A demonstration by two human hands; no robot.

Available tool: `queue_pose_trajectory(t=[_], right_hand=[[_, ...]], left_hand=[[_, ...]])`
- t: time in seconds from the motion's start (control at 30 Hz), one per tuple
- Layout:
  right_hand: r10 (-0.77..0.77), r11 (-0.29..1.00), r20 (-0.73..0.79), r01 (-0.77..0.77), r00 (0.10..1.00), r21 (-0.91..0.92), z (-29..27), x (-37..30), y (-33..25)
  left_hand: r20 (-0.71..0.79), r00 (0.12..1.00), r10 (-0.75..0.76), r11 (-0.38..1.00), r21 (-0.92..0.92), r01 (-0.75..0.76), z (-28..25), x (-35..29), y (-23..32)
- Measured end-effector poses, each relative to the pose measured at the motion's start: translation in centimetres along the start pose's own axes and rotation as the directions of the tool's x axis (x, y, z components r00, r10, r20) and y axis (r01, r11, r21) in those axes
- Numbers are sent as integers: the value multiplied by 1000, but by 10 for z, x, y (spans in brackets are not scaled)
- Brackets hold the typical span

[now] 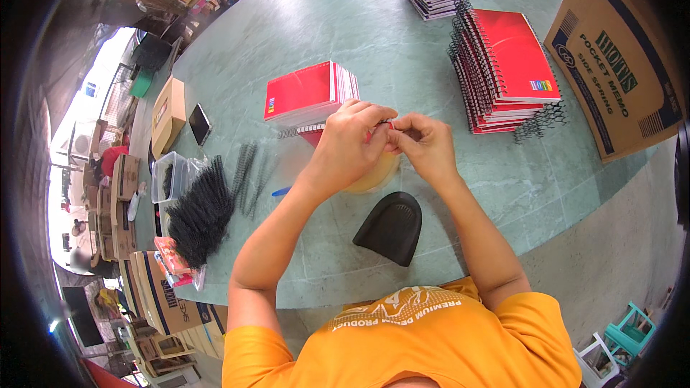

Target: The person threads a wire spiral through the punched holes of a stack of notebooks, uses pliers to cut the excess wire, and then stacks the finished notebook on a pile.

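Note:
My left hand (350, 140) and my right hand (424, 145) meet over the table, fingers closed and fingertips nearly touching. The left one grips a red notebook (310, 136), mostly hidden behind it, with a dark wire coil (289, 132) sticking out at its left. My right thumb and fingers pinch at the notebook's other end; a small dark bit shows there, too small to make out. Beneath the hands lies a yellowish round thing (374, 178), partly covered. Just beyond them sits a stack of red-covered notebooks without coils (298, 93).
A black rounded piece (392, 228) lies near me. To the left are loose black coils (201, 208), a clear plastic tub (171, 176), a phone (200, 124) and a cardboard box (169, 115). Coil-bound red notebooks (514, 57) are stacked at right beside a large carton (618, 65).

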State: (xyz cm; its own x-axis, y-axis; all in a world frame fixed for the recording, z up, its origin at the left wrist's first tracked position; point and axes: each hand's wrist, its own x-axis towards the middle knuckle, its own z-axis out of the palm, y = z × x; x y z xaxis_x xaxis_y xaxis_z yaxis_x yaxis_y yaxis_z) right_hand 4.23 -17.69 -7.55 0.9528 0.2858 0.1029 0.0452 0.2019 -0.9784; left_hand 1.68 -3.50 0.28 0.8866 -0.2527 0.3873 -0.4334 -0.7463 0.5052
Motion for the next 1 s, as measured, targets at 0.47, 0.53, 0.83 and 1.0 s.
queue_pose_trajectory(t=[0.47,0.53,0.83,1.0], right_hand=[[-236,955,33,238,971,-176,-4,-4,-10],[-123,989,66,129,990,-79,-5,-7,-15],[-202,979,18,202,979,-2,-6,-24,-60],[-161,972,-38,165,986,170,-1,-26,-68]], left_hand=[[148,977,-156,974,187,127,-49,-37,-32],[123,978,-169,977,152,150,-46,-41,-31],[-48,949,-311,889,-367,273,-58,-41,3],[-129,907,-401,799,-535,277,-55,-49,-4]])
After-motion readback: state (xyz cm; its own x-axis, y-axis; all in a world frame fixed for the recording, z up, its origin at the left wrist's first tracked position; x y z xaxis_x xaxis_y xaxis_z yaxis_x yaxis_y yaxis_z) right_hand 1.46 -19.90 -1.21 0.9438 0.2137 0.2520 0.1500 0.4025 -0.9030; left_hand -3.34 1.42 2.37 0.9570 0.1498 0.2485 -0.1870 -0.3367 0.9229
